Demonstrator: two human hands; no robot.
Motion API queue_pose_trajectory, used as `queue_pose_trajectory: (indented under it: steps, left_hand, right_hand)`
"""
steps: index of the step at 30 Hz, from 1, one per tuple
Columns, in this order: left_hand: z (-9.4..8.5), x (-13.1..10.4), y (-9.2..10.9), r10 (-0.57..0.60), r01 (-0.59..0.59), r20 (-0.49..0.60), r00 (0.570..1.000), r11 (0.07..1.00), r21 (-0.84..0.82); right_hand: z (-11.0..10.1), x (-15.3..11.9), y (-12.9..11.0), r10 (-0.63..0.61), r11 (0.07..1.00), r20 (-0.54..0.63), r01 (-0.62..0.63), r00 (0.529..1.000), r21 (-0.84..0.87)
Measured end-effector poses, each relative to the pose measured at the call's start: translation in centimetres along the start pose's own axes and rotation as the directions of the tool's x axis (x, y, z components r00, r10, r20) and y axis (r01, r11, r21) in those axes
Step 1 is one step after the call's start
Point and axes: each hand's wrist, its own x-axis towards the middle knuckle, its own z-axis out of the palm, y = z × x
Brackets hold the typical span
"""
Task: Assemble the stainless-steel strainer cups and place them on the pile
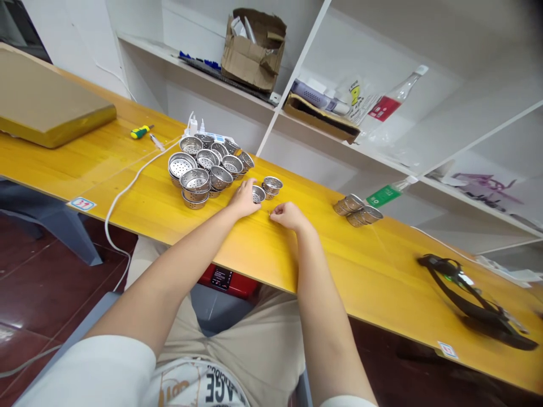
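Observation:
My left hand [244, 199] is closed round the near side of a small perforated metal cup [258, 194] on the yellow table. Close beside it, my right hand [288, 216] is pinched at the fingertips on something thin and tiny that I cannot make out. Just beyond both hands stands a short stack of similar perforated cups [272, 185]. Left of my left hand, many more such cups [195, 180] crowd together in stacks, some tilted.
Further right stand more stacked cups [356, 210] by a green-labelled bottle [385, 195]. A black strapped headset [470, 299] lies at the right. A white cable [127, 195] crosses the left side near a screwdriver [141, 131] and a flat cardboard box [51, 102]. White shelving [212, 79] rises behind.

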Motion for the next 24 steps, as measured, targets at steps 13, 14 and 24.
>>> queue_pose_trajectory:
  steps: [13,14,24]
  left_hand:
    - [0.3,0.2,-0.2,0.016,-0.016,-0.007,1.0,1.0,0.005]
    - [0.3,0.2,-0.3,0.019,-0.019,-0.008,1.0,1.0,0.007]
    - [0.3,0.2,-0.2,0.054,-0.054,-0.022,0.998,0.999,-0.005]
  right_hand:
    - [1.1,0.0,-0.9,-0.008,0.947,-0.035,-0.004,0.999,-0.322]
    - [1.2,-0.1,-1.0,-0.01,0.944,-0.039,-0.004,0.999,-0.33]
    - [0.5,-0.1,-0.5,0.021,0.994,-0.254,-0.047,0.967,-0.096]
